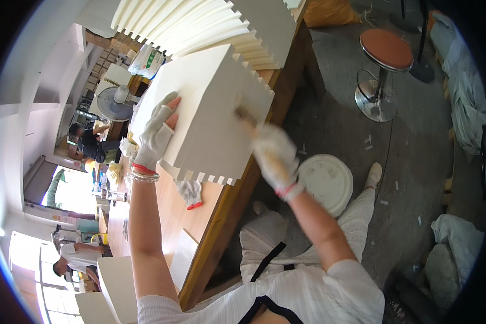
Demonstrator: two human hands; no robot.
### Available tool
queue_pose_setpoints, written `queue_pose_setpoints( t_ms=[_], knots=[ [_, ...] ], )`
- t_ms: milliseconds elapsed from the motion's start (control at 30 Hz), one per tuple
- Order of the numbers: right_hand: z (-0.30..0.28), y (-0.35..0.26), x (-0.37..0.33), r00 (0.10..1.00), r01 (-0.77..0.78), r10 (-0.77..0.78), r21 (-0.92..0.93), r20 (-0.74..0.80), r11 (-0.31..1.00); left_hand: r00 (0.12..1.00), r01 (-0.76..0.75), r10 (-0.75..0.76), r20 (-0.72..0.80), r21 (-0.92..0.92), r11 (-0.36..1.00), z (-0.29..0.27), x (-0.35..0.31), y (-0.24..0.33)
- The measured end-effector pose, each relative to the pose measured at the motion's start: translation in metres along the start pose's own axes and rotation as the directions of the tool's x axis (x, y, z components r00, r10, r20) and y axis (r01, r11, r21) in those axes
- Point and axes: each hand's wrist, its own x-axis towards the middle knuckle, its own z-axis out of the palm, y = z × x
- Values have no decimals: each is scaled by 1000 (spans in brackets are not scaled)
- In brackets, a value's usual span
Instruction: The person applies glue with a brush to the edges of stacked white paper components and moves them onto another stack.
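Note:
A thick stack of white boards (200,102) with notched edges stands on the wooden workbench. My left hand (157,129), in a white glove with bare fingertips, rests on the stack with its fingers stretched out. My right hand (275,154), gloved too, is smeared by motion beside the stack's right face. It is closed around what looks like a brush (245,114) with a dark end, near or against that face; whether it touches cannot be told. A spare white glove (190,193) with a red cuff lies on the bench below the stack.
More notched white boards (200,24) fan out at the far end of the bench (213,216). A white round-lidded bucket (325,183) stands by my legs, and a red-topped stool (386,49) farther right. A fan (115,102) and two other people are at left.

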Motion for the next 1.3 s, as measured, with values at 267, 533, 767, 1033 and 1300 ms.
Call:
queue_pose_setpoints(
  t_ms=[267, 533, 767, 1033, 1300],
  knots=[
    [-9, -103, -31, 842, -341, 109, 365, 528, 867, 1000, 17, -17, 5, 15, 1000, 0, -12, -7],
    [2, -107, -64, 893, 67, -165, 238, 420, 969, 999, 0, -1, -43, -14, 1000, 1, -6, -7],
    [0, -101, -63, 982, -26, -23, 254, 187, 967, 999, -18, 16, -47, -45, 999, 7, -7, -18],
    [-6, -54, 25, 958, -200, 285, 649, -27, 734, 999, 23, -24, -28, -7, 1000, 3, -5, -14],
    [36, -115, -26, 958, 171, -223, 265, 179, 949, 999, 36, -35, -31, 28, 999, 2, -7, -15]
  ],
)
